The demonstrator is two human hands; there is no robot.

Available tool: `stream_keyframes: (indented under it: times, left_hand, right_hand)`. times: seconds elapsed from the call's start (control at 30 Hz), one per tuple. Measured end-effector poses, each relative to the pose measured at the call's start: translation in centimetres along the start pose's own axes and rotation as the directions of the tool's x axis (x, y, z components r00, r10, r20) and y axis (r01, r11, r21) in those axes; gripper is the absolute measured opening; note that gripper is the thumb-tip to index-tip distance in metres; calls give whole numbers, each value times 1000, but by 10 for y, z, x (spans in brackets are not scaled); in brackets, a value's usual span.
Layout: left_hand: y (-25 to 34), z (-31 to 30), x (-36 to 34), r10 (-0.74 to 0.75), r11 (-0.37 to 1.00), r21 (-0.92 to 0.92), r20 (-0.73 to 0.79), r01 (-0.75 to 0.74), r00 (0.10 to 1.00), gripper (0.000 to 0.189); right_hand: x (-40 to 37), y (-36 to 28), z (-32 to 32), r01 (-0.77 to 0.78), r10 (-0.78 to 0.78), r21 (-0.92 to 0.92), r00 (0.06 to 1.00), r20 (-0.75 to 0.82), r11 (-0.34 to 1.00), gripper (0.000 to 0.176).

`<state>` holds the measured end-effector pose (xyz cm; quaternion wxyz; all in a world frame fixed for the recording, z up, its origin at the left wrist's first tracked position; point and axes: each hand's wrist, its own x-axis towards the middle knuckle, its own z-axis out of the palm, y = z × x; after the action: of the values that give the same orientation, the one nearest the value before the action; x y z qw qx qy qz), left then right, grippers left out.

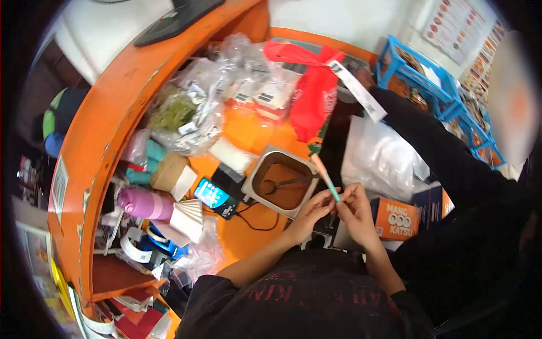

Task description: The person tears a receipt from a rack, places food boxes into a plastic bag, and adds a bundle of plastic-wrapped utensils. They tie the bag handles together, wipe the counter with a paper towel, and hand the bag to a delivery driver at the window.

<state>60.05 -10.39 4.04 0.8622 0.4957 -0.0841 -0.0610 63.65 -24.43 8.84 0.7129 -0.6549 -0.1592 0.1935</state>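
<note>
A slim pink and teal pen-like stick (326,177) with a green tip at its far end points up and away from me. My left hand (307,219) and my right hand (357,213) come together at its lower end, fingers closed around it. Just beyond my left hand is a metal pan (254,179) of brown sauce or powder, a dark spoon (292,181) lying in it. To the right of my right hand stands an orange box (397,218) marked "MANG KATSU". How each finger grips the stick is partly hidden.
A red bag (314,90) with a paper slip stands at the back. Another person's dark sleeve (435,138) reaches in from the right, over clear plastic bags (378,155). Left are a lit phone (211,193), a cable and a purple bottle (145,203). Blue baskets (420,76) are at upper right.
</note>
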Motion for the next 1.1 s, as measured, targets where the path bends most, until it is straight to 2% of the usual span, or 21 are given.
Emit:
stream_keyframes:
  times: [0.03, 0.07, 0.13, 0.17, 0.2, 0.3, 0.33, 0.43, 0.5, 0.53, 0.57, 0.6, 0.63, 0.77, 0.83, 0.9, 0.97, 1.0, 1.03, 1.1]
  left_hand:
    - [8, -5, -7, 75, 996, -34, -68, -77, 995, 47]
    - [16, -8, -15, 87, 993, -71, -132, -96, 987, 41]
    - [22, -17, -26, 110, 984, -114, -201, -134, 973, 36]
    - [21, -22, -30, 135, 988, -30, -271, -148, 953, 30]
    - [20, -27, -33, 163, 987, 54, -333, -154, 929, 25]
    - [21, -35, -34, 264, 964, 153, -410, -219, 873, 19]
    - [28, -34, -34, 254, 965, 173, -400, -199, 881, 17]
    - [30, -34, -35, 225, 962, 239, -405, -134, 886, 25]
    - [32, -29, -26, 339, 934, 87, -525, -347, 781, 35]
    - [36, -35, -24, 385, 912, 91, -523, -399, 760, 39]
    - [42, -36, -22, 418, 899, 131, -545, -418, 727, 34]
    - [43, -38, -19, 455, 885, 171, -514, -433, 727, 30]
    - [42, -38, -16, 492, 868, 210, -482, -450, 725, 27]
    - [36, -22, -8, 415, 907, 158, -506, -391, 756, 27]
    - [26, -20, -4, 423, 892, 114, -551, -437, 720, 25]
    - [20, -19, -2, 437, 882, 85, -517, -464, 736, 23]
    - [23, -11, -1, 339, 922, 36, -552, -385, 762, 23]
    - [14, -21, -1, 393, 899, -12, -423, -438, 817, 24]
    - [15, -19, 3, 383, 903, -26, -401, -429, 832, 24]
    - [20, -13, 10, 349, 935, 120, -488, -335, 800, 33]
  right_hand:
    - [3, 5, 8, 25, -20, -84, 998, 61, 996, 15]
    - [5, 9, 20, 70, -58, -107, 993, 103, 992, 16]
    - [7, 8, 36, 57, -23, -177, 982, 190, 982, 16]
    - [10, 9, 40, 49, 2, -213, 972, 236, 976, 16]
    - [12, 10, 47, 88, -38, -210, 972, 231, 974, 16]
    - [15, 4, 56, 73, 10, -272, 957, 289, 960, 16]
    - [16, 8, 58, 108, -19, -308, 961, 277, 945, 17]
    - [16, 6, 58, 79, -18, -281, 976, 215, 956, 18]
    - [20, 6, 57, 140, -73, -276, 968, 239, 951, 24]
    - [22, 5, 55, 194, -100, -327, 953, 285, 925, 20]
    - [24, 4, 54, 245, -119, -372, 936, 331, 895, 17]
    - [24, 3, 55, 245, -126, -376, 941, 313, 894, 17]
    - [23, 2, 57, 210, -102, -368, 951, 291, 906, 7]
    - [20, 4, 54, 165, -81, -393, 972, 222, 905, 12]
    - [17, 9, 51, 165, -102, -394, 979, 176, 904, 12]
    - [14, 11, 49, 169, -118, -392, 981, 151, 904, 13]
    - [15, 16, 46, 162, -129, -373, 985, 113, 913, 13]
    - [16, 14, 42, 163, -118, -382, 983, 137, 910, 12]
    - [17, 11, 38, 162, -108, -391, 982, 157, 906, 12]
    - [23, 3, 27, 187, -155, -445, 982, 107, 876, 11]
